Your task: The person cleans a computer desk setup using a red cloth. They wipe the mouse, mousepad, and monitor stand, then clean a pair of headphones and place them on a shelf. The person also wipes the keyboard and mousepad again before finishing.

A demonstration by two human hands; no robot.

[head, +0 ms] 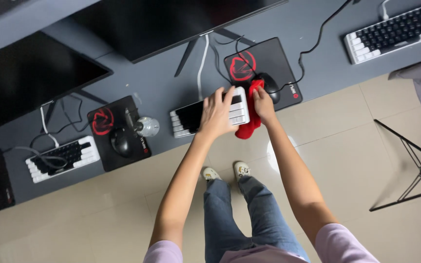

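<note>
My left hand [216, 113] lies palm-down on a small black-and-white keyboard [186, 118] at the front edge of the grey desk [157, 85], fingers spread over its right half. My right hand [263, 104] grips a red cloth [247, 127] at the keyboard's right end; the cloth hangs down past the desk edge. Just beyond my right hand sits a black mouse [271, 86] on a black mouse pad [264, 63] with a red emblem.
A large dark monitor [171, 22] stands behind the keyboard, another monitor [25, 78] to the left. Left: second mouse pad [115, 131], mouse, a clear bottle [147, 126], small keyboard [62, 158]. Far right: another keyboard [395, 31], black chair frame [410, 160] on the tiled floor.
</note>
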